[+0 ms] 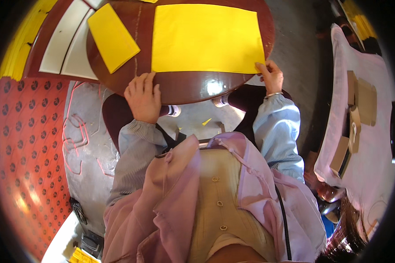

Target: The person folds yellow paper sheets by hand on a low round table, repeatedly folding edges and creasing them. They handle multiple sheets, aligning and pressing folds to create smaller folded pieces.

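Observation:
A large yellow sheet (208,39) lies flat on a round dark red-brown table (180,85). At the sheet's near right corner, my right hand (273,79) has its thumb and fingers closed on the edge. My left hand (144,97) rests on the table rim by the near left corner, fingers stretched out, their tips close to the sheet's edge. To the left of the sheet lies a narrower yellow folded piece (113,37), set at a slant on the tabletop.
White panels (77,52) adjoin the table at the left. A red patterned sheet (28,153) stands beyond tangled red wire (77,131) on the floor. On the right, a pink cloth-covered table (368,149) carries open cardboard boxes (365,103).

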`<state>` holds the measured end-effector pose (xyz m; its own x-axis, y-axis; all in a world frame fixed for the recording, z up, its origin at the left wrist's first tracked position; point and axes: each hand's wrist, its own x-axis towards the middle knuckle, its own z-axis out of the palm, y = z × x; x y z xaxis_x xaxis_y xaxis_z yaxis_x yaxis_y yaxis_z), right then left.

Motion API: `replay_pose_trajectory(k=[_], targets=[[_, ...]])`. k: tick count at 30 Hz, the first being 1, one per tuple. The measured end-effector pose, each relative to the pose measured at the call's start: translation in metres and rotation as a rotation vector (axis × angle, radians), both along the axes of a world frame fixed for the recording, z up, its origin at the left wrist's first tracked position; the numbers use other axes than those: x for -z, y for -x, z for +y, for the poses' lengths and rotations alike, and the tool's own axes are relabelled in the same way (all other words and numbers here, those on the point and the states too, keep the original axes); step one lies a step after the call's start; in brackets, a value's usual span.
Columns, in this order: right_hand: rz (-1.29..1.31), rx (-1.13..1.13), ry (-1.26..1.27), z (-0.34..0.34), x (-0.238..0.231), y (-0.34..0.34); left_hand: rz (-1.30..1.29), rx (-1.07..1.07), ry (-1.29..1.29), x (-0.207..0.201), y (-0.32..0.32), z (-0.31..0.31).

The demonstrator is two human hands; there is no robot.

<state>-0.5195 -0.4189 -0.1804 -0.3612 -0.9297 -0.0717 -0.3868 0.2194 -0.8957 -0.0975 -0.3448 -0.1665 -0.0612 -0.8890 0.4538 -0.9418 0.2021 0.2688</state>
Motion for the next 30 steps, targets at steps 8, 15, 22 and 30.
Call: replay_pose_trajectory(k=[8,15,22,30], targets=[[-0.016,0.032,-0.015,0.002,-0.008,-0.007,-0.053,-0.005,-0.017,0.003,-0.001,0.0],[-0.012,0.024,-0.033,0.002,-0.009,-0.006,-0.031,-0.001,-0.018,0.003,0.0,0.0],[0.111,0.048,-0.025,0.005,-0.01,-0.01,0.086,0.03,0.03,-0.002,0.0,-0.002],[0.01,0.018,0.031,0.007,-0.004,-0.008,0.182,0.23,0.006,-0.015,0.013,-0.031]])
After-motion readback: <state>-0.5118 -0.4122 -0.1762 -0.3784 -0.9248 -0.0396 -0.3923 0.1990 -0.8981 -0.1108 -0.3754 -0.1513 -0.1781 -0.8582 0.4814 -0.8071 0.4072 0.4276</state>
